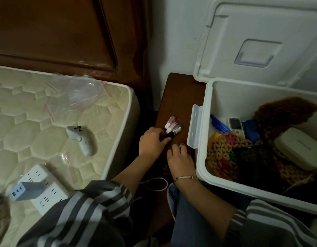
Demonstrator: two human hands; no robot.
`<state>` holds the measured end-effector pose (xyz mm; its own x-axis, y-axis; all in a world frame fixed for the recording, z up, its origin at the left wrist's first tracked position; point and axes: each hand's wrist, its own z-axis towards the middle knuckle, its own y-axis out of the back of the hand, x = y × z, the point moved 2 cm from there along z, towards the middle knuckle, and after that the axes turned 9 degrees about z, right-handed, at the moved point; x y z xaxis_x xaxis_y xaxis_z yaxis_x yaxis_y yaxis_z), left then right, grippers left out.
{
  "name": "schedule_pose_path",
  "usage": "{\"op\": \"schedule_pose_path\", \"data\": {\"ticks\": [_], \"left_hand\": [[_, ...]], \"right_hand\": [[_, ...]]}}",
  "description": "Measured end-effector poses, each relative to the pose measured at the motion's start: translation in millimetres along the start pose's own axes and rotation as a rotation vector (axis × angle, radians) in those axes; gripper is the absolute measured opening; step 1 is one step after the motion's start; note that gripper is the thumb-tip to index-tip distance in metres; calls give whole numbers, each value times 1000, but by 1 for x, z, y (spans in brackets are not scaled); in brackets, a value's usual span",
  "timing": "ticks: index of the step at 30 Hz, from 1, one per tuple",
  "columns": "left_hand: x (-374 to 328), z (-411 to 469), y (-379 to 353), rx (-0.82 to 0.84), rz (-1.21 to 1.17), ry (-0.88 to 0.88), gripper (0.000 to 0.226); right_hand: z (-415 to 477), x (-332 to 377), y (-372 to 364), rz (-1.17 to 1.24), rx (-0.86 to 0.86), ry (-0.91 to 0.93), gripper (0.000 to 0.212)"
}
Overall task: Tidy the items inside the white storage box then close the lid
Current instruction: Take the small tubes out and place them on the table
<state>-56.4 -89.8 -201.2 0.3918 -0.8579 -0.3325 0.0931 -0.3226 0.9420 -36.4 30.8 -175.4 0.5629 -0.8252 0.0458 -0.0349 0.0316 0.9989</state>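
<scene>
The white storage box (pixel 205 122) stands open at the right, its lid (pixel 261 41) tilted up against the wall. Inside lie a bag of letter-shaped pieces (pixel 223 148), a blue item (pixel 219 124), a small remote (pixel 235 124), dark crocheted fabric (pixel 286 111) and a cream case (pixel 300 147). On the brown nightstand (pixel 173 97) left of the box sit several small nail polish bottles (pixel 173 126). My left hand (pixel 151 142) grips a black-capped bottle beside them. My right hand (pixel 181 158) rests curled on the nightstand near the box latch (pixel 195 129); whether it holds anything is hidden.
A quilted mattress (pixel 38 122) lies at the left with a white game controller (pixel 83 139), clear zip bags (pixel 79 91), and a white power strip with a charger (pixel 40 189). A wooden headboard (pixel 65 32) stands behind. A white cable (pixel 156 184) loops below my hands.
</scene>
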Motion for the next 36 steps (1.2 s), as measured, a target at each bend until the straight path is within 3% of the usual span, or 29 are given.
{"op": "schedule_pose_path", "data": {"ticks": [11, 16, 23, 27, 31, 33, 36], "left_hand": [[24, -30, 36, -109, -144, 9, 17], [49, -65, 75, -107, -230, 16, 13], [59, -114, 115, -74, -461, 127, 6], [42, -133, 135, -2, -1132, 276, 14], [20, -148, 153, 57, -1792, 446, 22], [7, -156, 157, 130, -1894, 538, 20], [-13, -166, 159, 245, -1855, 572, 24]], "right_hand": [[1, 1, 0, -122, 31, 52, 7], [0, 0, 24, 24, -98, 36, 26], [-35, 5, 48, 653, -40, 101, 16], [-64, 6, 79, 1221, -14, -47, 9], [-88, 4, 107, 1930, 242, -388, 17], [-98, 0, 123, 2149, 358, -462, 17], [-110, -12, 143, 2250, 403, -427, 18]]}}
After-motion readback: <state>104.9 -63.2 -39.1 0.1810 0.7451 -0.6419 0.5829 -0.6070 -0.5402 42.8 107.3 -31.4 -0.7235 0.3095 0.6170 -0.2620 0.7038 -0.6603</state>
